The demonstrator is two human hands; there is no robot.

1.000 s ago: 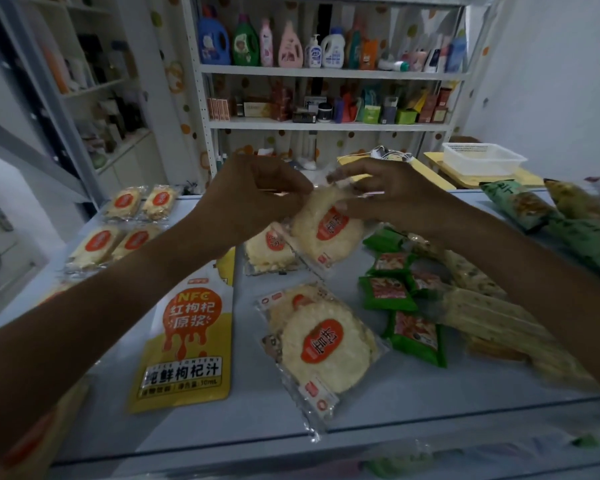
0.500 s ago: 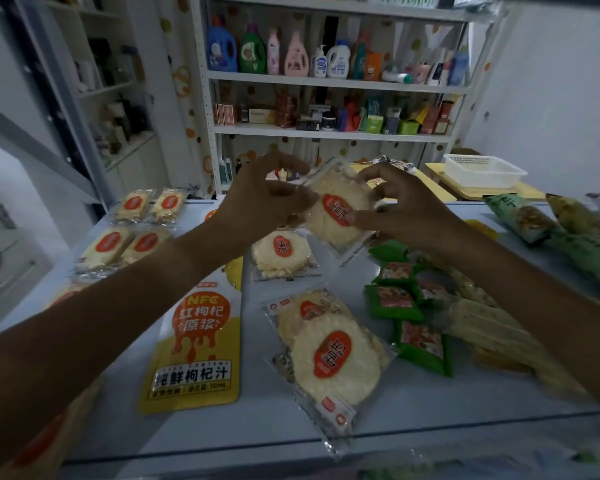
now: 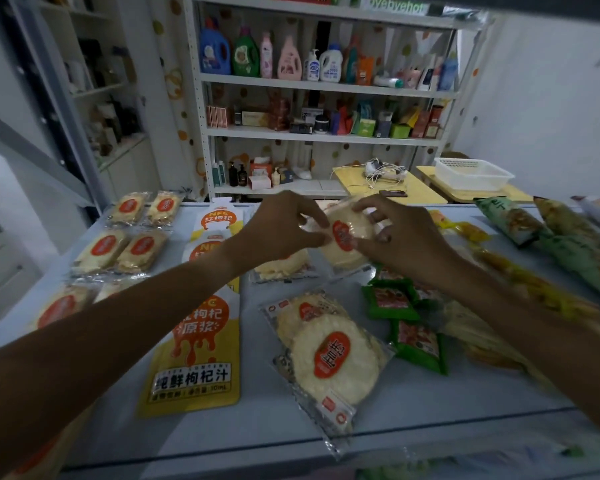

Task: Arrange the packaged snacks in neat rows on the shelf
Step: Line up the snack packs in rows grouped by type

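Clear-wrapped rice cracker is hanging between my hands above the shelf; left hand and right hand are both pinching its edges, long axis pointing away.

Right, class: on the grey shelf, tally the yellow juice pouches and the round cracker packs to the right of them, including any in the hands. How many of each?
Yellow juice pouches: 3
Round cracker packs: 4, including the held pack pinched between the left hand and right hand
Total: 7
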